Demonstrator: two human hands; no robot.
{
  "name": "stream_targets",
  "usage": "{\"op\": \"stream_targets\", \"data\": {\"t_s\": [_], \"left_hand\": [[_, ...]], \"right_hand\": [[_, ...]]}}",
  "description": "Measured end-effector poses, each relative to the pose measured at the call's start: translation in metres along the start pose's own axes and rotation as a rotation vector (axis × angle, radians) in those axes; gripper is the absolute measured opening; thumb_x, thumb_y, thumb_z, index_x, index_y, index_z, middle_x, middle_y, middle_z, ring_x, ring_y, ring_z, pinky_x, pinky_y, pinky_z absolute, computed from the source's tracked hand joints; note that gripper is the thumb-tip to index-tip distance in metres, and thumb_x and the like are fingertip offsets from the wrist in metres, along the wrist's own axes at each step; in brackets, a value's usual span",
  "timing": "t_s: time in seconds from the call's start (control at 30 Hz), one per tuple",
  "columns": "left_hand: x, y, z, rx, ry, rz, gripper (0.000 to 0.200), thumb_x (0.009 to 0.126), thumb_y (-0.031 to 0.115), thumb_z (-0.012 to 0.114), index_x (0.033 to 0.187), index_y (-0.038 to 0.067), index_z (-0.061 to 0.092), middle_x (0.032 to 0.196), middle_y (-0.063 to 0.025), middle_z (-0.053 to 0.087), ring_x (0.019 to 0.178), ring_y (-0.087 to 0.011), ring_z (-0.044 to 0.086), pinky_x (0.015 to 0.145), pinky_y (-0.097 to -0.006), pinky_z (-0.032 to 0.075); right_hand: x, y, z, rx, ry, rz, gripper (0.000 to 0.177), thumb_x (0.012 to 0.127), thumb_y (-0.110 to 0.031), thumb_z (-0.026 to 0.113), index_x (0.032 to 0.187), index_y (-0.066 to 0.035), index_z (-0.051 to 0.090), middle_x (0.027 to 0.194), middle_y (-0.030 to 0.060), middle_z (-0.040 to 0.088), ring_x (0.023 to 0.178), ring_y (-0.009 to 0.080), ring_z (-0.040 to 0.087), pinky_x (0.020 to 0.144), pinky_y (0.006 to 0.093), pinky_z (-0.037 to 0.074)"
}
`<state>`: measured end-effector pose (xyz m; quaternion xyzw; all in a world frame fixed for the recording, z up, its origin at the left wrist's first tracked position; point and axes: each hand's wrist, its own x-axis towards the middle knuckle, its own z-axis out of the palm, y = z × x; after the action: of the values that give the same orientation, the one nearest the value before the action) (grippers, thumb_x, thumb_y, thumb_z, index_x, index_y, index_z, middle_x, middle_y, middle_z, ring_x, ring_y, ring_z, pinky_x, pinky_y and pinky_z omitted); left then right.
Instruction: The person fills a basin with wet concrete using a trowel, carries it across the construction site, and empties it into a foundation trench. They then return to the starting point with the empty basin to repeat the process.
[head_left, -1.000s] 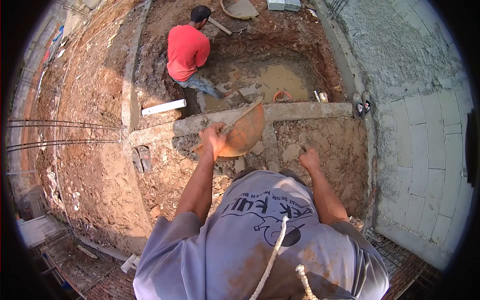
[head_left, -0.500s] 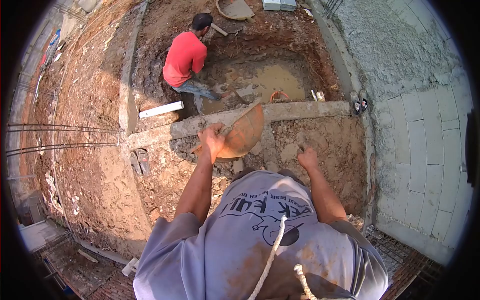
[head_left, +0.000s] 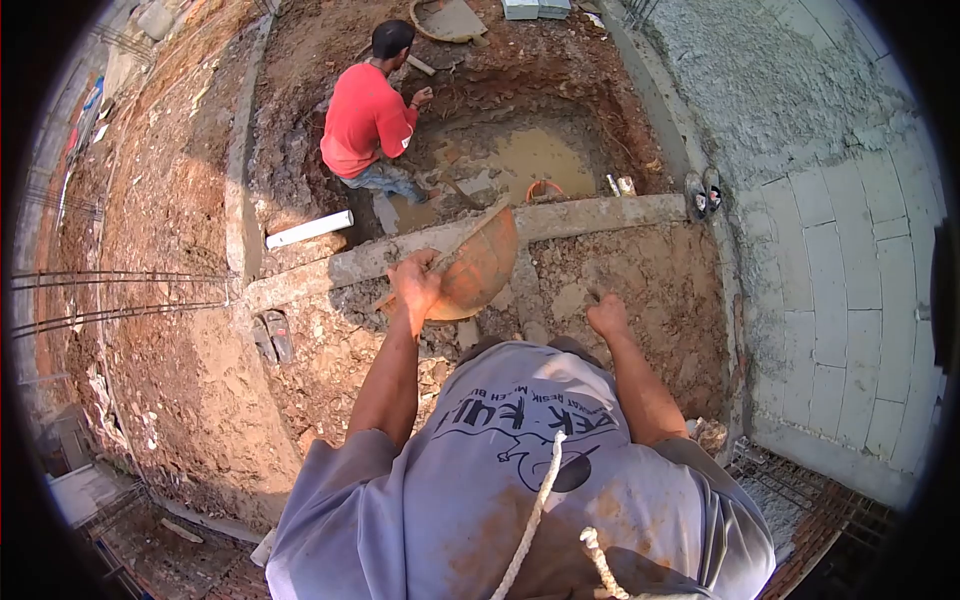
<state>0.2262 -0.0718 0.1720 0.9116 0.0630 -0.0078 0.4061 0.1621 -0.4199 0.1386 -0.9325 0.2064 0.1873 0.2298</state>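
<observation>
My left hand (head_left: 415, 283) is closed on the rim of an orange, mud-smeared basin (head_left: 482, 262), which is tilted on its side near the concrete beam (head_left: 590, 215). To the right, my right hand (head_left: 607, 314) hangs over brown soil with its fingers curled. A small dark tip shows at those fingers, too small to make out. Beyond the beam, a co-worker in a red shirt (head_left: 365, 120) crouches in a muddy pit, one hand raised near the chest.
Muddy water (head_left: 545, 160) lies in the pit. A white pipe (head_left: 310, 230) rests left of it. Sandals sit at the left (head_left: 272, 336) and on the right-hand beam (head_left: 703, 194). Steel bars (head_left: 120, 275) jut from the left. Pale blocks (head_left: 835, 290) form a wall at the right.
The co-worker has straightened somewhat and raised a hand from low in the pit. The view has shifted slightly. My left hand still holds the basin.
</observation>
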Motion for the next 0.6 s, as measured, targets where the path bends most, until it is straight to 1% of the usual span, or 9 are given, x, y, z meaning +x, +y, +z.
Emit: {"op": "stream_targets", "data": {"t_s": [0.13, 0.33, 0.43, 0.6], "left_hand": [[0.0, 0.004, -0.002, 0.005, -0.023, -0.017, 0.03, 0.06, 0.008, 0.052, 0.088, 0.01, 0.064, 0.085, -0.012, 0.063, 0.085, -0.0299, 0.056, 0.09, -0.04, 0.028], [-0.002, 0.0, 0.004, -0.026, 0.005, -0.022, 0.028, 0.062, 0.007, 0.053, 0.087, 0.01, 0.065, 0.075, -0.0127, 0.063, 0.082, -0.0291, 0.057, 0.091, -0.0396, 0.027], [-0.002, 0.006, 0.002, -0.032, -0.021, -0.033, 0.027, 0.063, 0.008, 0.054, 0.086, 0.011, 0.065, 0.071, -0.0118, 0.062, 0.078, -0.0287, 0.057, 0.09, -0.0395, 0.027], [-0.001, 0.0, 0.004, -0.025, -0.014, -0.012, 0.025, 0.062, 0.008, 0.054, 0.085, 0.011, 0.065, 0.071, -0.0111, 0.062, 0.076, -0.029, 0.057, 0.087, -0.0392, 0.028]], "right_hand": [[-0.006, -0.004, -0.003, 0.005, 0.013, -0.019, 0.037, 0.065, -0.019, 0.052, 0.091, 0.006, 0.06, 0.096, 0.0291, 0.057, 0.095, 0.0373, 0.055, 0.086, 0.039, 0.043], [-0.009, -0.006, -0.006, 0.007, 0.015, -0.002, 0.036, 0.066, -0.019, 0.05, 0.088, 0.008, 0.059, 0.096, 0.0294, 0.057, 0.095, 0.0386, 0.055, 0.086, 0.0399, 0.043], [-0.013, -0.009, -0.008, 0.024, 0.027, -0.01, 0.036, 0.066, -0.018, 0.05, 0.088, 0.009, 0.059, 0.096, 0.0298, 0.056, 0.096, 0.0387, 0.054, 0.086, 0.0401, 0.043], [-0.009, -0.006, -0.006, -0.003, -0.003, -0.027, 0.037, 0.066, -0.018, 0.05, 0.089, 0.01, 0.058, 0.096, 0.0301, 0.056, 0.096, 0.0386, 0.054, 0.086, 0.0401, 0.043]]}}
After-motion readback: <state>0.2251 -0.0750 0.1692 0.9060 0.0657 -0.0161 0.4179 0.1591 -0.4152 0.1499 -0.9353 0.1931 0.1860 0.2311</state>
